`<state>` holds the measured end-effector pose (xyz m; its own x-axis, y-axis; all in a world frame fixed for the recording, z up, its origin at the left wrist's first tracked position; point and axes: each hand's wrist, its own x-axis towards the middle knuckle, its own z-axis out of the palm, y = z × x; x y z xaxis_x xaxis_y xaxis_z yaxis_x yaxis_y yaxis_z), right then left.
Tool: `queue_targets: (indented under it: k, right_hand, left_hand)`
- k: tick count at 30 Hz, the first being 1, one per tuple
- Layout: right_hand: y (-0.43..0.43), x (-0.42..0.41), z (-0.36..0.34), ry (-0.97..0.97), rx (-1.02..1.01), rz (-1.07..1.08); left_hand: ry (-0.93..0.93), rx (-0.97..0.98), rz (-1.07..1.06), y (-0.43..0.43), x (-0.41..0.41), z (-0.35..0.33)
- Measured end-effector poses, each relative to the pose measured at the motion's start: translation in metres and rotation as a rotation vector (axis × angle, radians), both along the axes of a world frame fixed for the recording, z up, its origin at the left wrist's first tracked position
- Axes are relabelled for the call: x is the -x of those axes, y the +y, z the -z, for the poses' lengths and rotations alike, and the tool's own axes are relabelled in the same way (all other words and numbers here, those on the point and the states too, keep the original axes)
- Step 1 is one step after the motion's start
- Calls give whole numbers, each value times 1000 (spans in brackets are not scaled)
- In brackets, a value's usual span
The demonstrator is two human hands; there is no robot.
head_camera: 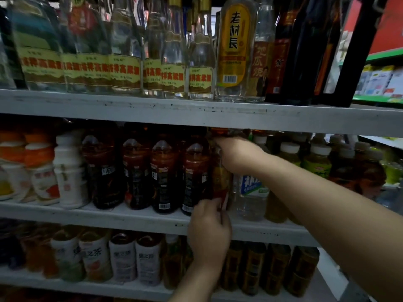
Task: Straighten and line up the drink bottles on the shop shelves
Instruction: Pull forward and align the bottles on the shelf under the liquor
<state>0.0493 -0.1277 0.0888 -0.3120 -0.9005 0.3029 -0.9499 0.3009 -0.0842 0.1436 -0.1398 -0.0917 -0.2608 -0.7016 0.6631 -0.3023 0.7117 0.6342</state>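
An amber tea bottle with a red and yellow label [220, 182] stands upright on the middle shelf [139, 221], between a row of dark tea bottles [161, 173] and a clear water bottle [250, 192]. My right hand [236, 154] is closed around its neck and shoulder from the right. My left hand [209, 225] grips its base at the shelf's front edge. The cap sits close under the upper shelf [196, 114], partly hidden.
Clear liquor bottles with yellow labels [122, 68] and dark bottles [305, 51] fill the upper shelf. White and orange drinks [43, 171] stand at the middle left, green tea bottles [316, 162] at the right. The lower shelf holds white-labelled [122, 258] and brown bottles [279, 269].
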Motion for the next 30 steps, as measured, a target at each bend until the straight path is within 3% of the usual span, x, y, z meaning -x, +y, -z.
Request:
queue_targets:
  k: [4, 12, 20, 24, 27, 30]
  right_hand:
    - [-10, -3, -10, -13, -117, 76]
    - [-8, -7, -22, -94, -256, 134]
    - [-9, -3, -15, -176, -168, 177]
    - [-8, 3, -12, -228, -6, 140]
    - [-5, 1, -16, -173, -37, 150]
    - [-2, 0, -20, -242, -70, 122]
  left_hand:
    - [52, -19, -172, -28, -15, -9]
    - [-6, -81, -144, -38, -11, -5]
    - [-127, -108, -186, -49, -13, -11]
    - [-129, -112, -192, -50, -15, -14]
    - [-121, -100, -171, -51, -16, -16]
    - [-144, -81, -159, -54, -19, -17]
